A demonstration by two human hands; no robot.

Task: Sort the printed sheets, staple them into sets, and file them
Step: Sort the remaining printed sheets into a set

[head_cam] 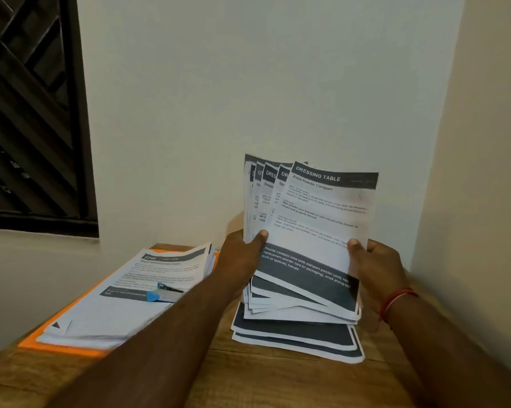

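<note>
Head view: both hands up over a wooden table (248, 378) set in a wall corner.
Held sheets: a fanned bundle of printed sheets (322, 228), raised and tilted back toward the wall. Front page is headed "DRESSING TABLE", subhead "Refill Powder Compact". At least four more header strips fan out to the left behind it.
Left hand (242, 254): grips the bundle's left edge, thumb on the front face, fingers hidden behind the paper.
Right hand (375, 266): grips the right edge, thumb tip on the front page, fingers behind. A red thread band (395, 303) sits on that wrist.
Lower pile (301, 340): more sheets lie flat on the table right under the bundle, loosely skewed, dark bands along their near edges. Can't tell if the bundle's bottom edge touches them.
Left stack (115, 307): a second stack of printed sheets lies flat, well left of the hands, partly behind the left forearm.
Stapler (157, 293): small, blue-ended, lying on top of the left stack near its right side.
Folder (42, 344): orange, under the left stack, showing along the stack's near and left edges.
Window (27, 113): dark, with a diagonal grille, upper left.
</note>
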